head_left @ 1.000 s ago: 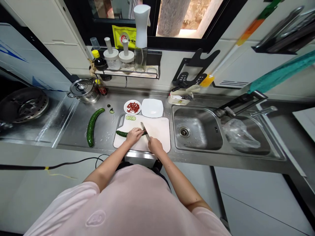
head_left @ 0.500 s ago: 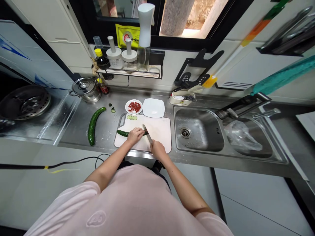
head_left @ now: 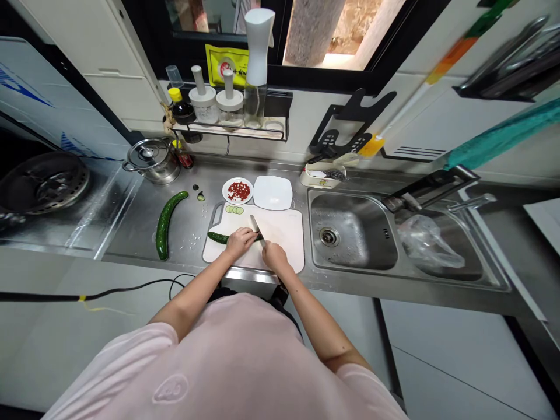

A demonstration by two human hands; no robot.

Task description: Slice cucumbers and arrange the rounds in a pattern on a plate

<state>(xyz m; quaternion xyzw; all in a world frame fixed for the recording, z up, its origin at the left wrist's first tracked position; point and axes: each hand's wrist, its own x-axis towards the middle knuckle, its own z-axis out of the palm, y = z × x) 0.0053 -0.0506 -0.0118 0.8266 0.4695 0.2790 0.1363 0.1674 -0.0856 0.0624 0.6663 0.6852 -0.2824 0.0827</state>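
A dark green cucumber [head_left: 217, 237] lies across the white cutting board [head_left: 286, 233], with my left hand [head_left: 240, 242] closed over it near its right end. My right hand [head_left: 275, 256] grips the handle of a knife [head_left: 255, 224], whose blade crosses the cucumber just right of my left fingertips and points away from me. The handle is mostly hidden in my fist. Several thin cucumber slices [head_left: 235, 210] lie at the board's upper left. Left of the board, a whole curved cucumber [head_left: 164, 224] rests on the steel counter [head_left: 131, 233].
Behind the board stand a plate of chopped red pieces [head_left: 238, 191] and a white square plate [head_left: 273, 192]. To the right is a steel sink [head_left: 354, 233] with a plastic bag [head_left: 431, 242]. A lidded pot [head_left: 153, 160] and small cucumber scraps [head_left: 200, 196] are at left.
My right hand and the knife have shifted slightly forward and left, away from my body. My left hand stays on the cucumber in nearly the same place.
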